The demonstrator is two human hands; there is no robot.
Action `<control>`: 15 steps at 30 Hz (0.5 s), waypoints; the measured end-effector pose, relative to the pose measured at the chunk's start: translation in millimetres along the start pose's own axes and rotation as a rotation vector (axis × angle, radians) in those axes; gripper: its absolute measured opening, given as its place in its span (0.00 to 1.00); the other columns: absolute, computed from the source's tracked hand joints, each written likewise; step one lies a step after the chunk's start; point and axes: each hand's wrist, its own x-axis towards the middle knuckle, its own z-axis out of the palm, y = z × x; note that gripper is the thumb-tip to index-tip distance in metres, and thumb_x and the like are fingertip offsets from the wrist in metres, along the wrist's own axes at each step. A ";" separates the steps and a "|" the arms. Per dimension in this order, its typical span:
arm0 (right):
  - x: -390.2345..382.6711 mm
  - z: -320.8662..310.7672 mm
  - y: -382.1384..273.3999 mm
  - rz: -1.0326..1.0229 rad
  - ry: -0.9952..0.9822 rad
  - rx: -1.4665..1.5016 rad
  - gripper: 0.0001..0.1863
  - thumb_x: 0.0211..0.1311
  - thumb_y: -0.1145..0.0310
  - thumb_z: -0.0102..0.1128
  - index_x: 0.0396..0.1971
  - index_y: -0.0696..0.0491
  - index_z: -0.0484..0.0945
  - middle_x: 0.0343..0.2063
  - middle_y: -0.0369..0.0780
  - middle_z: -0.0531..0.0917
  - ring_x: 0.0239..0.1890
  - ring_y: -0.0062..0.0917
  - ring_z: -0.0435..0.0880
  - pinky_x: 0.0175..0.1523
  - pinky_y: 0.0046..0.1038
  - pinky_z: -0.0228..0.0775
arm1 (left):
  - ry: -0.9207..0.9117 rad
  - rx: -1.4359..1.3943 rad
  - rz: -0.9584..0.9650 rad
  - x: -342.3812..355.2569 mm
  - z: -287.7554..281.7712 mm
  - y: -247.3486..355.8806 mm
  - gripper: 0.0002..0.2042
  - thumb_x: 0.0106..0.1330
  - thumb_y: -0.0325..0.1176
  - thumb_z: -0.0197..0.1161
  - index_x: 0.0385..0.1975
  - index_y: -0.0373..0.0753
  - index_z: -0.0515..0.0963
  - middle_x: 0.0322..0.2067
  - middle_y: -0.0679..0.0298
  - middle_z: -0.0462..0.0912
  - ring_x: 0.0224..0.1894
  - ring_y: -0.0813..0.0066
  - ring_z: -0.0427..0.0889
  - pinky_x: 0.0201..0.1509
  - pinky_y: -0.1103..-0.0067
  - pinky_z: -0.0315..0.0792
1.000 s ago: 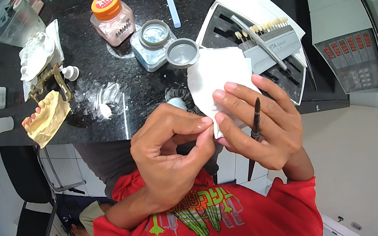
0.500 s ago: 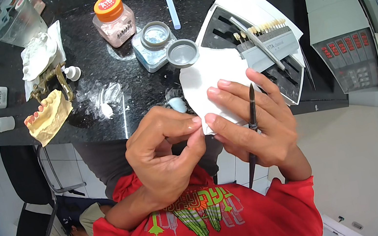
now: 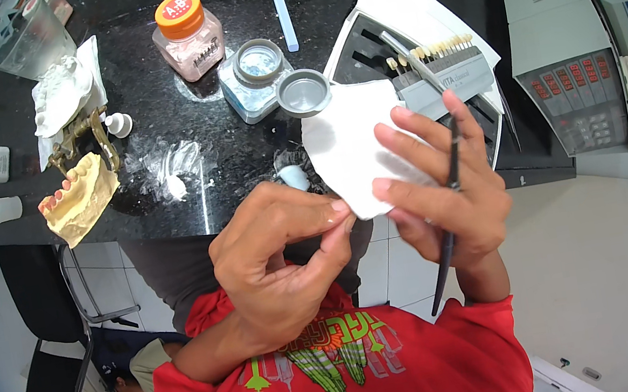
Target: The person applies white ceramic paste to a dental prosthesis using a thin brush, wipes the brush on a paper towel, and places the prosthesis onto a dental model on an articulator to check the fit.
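My left hand has its thumb and forefinger pinched together at the table's near edge. Whatever sits between those fingertips is too small and hidden to name. Beside it, a folded white tissue reaches the table edge. Over the tissue's right side is my right hand, its fingers spread and bent. A slim dark-handled brush slants through that hand, its handle end pointing down toward my shirt. Just beyond my left hand, a small pale blue-white lump lies on the black tabletop.
An open pale-blue jar, a round grey lid and an orange-lidded jar stand behind. A tooth shade guide rests in a case at right. Left are a dental model and spilled white powder.
My right hand has shifted right and lifted slightly off the tissue, the brush moving with it. My left hand, still pinched, has moved a little to the right.
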 end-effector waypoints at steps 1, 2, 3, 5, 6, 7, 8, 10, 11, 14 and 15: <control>-0.3 -0.4 1.5 0.020 0.024 0.008 0.07 0.61 0.64 0.63 0.36 0.50 0.83 0.43 0.50 0.85 0.53 0.45 0.82 0.68 0.53 0.55 | -0.022 0.006 0.004 -1.3 -0.4 -1.0 0.10 0.50 0.13 0.68 0.32 0.32 0.82 0.30 0.57 0.82 0.31 0.76 0.82 0.33 0.84 0.75; -1.1 0.6 5.2 0.015 0.079 0.029 0.06 0.61 0.68 0.61 0.34 0.53 0.82 0.43 0.52 0.85 0.52 0.46 0.83 0.67 0.53 0.56 | -0.044 0.013 0.008 -3.5 -1.4 -3.1 0.11 0.52 0.12 0.67 0.33 0.33 0.81 0.31 0.58 0.81 0.32 0.77 0.81 0.34 0.84 0.74; -1.8 -0.2 6.2 0.025 0.089 0.035 0.06 0.61 0.67 0.61 0.35 0.53 0.82 0.43 0.52 0.85 0.52 0.45 0.83 0.67 0.52 0.57 | -0.065 0.020 0.012 -5.0 -1.9 -4.0 0.11 0.53 0.12 0.66 0.34 0.33 0.80 0.32 0.58 0.81 0.33 0.78 0.80 0.36 0.84 0.73; -2.4 -0.6 7.7 0.041 0.110 0.051 0.07 0.61 0.66 0.61 0.35 0.52 0.82 0.43 0.53 0.85 0.51 0.45 0.83 0.66 0.51 0.59 | -0.068 0.040 0.015 -4.8 -2.0 -2.0 0.11 0.53 0.12 0.66 0.34 0.33 0.80 0.32 0.58 0.80 0.33 0.77 0.80 0.36 0.83 0.73; -2.0 -1.9 6.2 0.026 0.085 0.036 0.08 0.57 0.68 0.64 0.36 0.50 0.83 0.44 0.50 0.85 0.51 0.42 0.84 0.66 0.49 0.59 | -0.070 0.050 0.016 -4.3 -2.1 -0.7 0.11 0.53 0.12 0.66 0.34 0.33 0.80 0.32 0.58 0.80 0.33 0.76 0.81 0.36 0.83 0.73; -1.2 -4.2 3.2 0.010 0.061 0.021 0.11 0.53 0.69 0.66 0.37 0.49 0.83 0.45 0.48 0.85 0.50 0.39 0.84 0.67 0.46 0.60 | -0.045 0.049 0.015 -3.4 -1.5 0.4 0.11 0.51 0.12 0.67 0.32 0.33 0.81 0.30 0.58 0.82 0.31 0.76 0.81 0.35 0.83 0.74; -0.5 -5.5 1.5 -0.006 0.036 0.006 0.14 0.48 0.70 0.69 0.39 0.47 0.84 0.45 0.45 0.85 0.50 0.36 0.84 0.67 0.43 0.60 | -0.020 0.047 0.014 -2.1 -0.4 1.5 0.11 0.49 0.13 0.69 0.31 0.33 0.82 0.29 0.58 0.83 0.29 0.75 0.82 0.33 0.83 0.74; 1.1 -3.5 -0.4 -0.058 -0.012 -0.068 0.13 0.49 0.69 0.68 0.38 0.47 0.84 0.46 0.45 0.85 0.49 0.34 0.85 0.67 0.42 0.60 | 0.006 0.045 0.022 -0.9 0.5 1.6 0.10 0.47 0.14 0.70 0.30 0.33 0.83 0.27 0.58 0.84 0.28 0.75 0.83 0.31 0.83 0.75; 1.6 -2.8 -1.1 -0.083 -0.036 -0.105 0.13 0.50 0.68 0.68 0.38 0.47 0.84 0.46 0.45 0.85 0.49 0.34 0.85 0.67 0.42 0.61 | 0.008 0.044 0.032 -0.5 0.8 1.2 0.10 0.47 0.14 0.70 0.30 0.33 0.83 0.27 0.58 0.84 0.28 0.75 0.82 0.31 0.83 0.75; -3.5 4.3 4.7 -0.169 -0.015 -0.189 0.11 0.52 0.67 0.67 0.37 0.47 0.84 0.45 0.43 0.86 0.48 0.31 0.85 0.66 0.42 0.61 | 0.017 0.023 0.024 -1.0 1.2 0.5 0.10 0.48 0.13 0.69 0.30 0.33 0.83 0.27 0.57 0.84 0.28 0.76 0.82 0.30 0.84 0.75; -3.7 4.8 4.8 -0.179 -0.012 -0.200 0.10 0.52 0.68 0.66 0.37 0.47 0.84 0.44 0.43 0.86 0.48 0.31 0.85 0.67 0.42 0.61 | 0.020 0.012 0.015 -1.3 1.3 0.0 0.10 0.48 0.13 0.69 0.30 0.33 0.83 0.28 0.57 0.84 0.28 0.76 0.82 0.30 0.84 0.74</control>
